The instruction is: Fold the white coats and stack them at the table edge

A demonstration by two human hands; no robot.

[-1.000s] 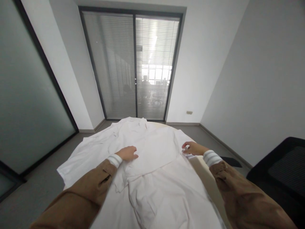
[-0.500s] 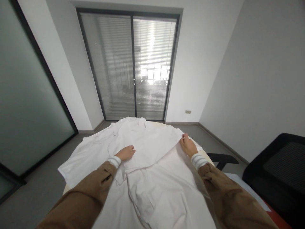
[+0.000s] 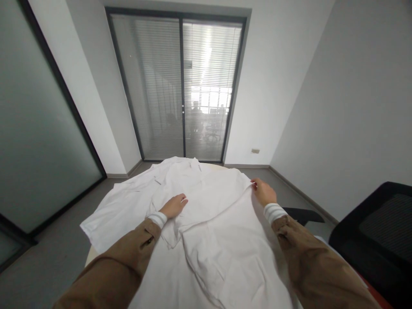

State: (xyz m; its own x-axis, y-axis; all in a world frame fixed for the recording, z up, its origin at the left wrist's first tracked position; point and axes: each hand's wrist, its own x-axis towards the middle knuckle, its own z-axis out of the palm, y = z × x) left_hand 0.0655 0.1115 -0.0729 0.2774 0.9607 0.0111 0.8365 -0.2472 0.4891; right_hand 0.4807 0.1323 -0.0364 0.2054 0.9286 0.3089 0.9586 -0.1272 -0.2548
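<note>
A long white coat (image 3: 225, 240) lies spread over a table, its collar end at the far side and one sleeve (image 3: 109, 214) stretched to the left. Folds run across its middle, where one layer lies over another. My right hand (image 3: 264, 192) pinches the edge of the upper layer at the right, lifting it slightly. Near the middle of the coat, my left hand (image 3: 174, 206) has its thumb and fingers drawn together on the cloth. The exact grip of its fingertips is partly hidden.
Pale table edge (image 3: 92, 255) shows at the lower left. On the right stands a black mesh chair (image 3: 380, 231) with an armrest (image 3: 309, 215) near my right forearm. Beyond the table are a glass door with blinds (image 3: 206, 98) and a frosted glass panel (image 3: 41, 107).
Both hands have shifted a little to the right, and the cloth between them has moved along. The right hand still holds the edge; the view has tilted slightly.
</note>
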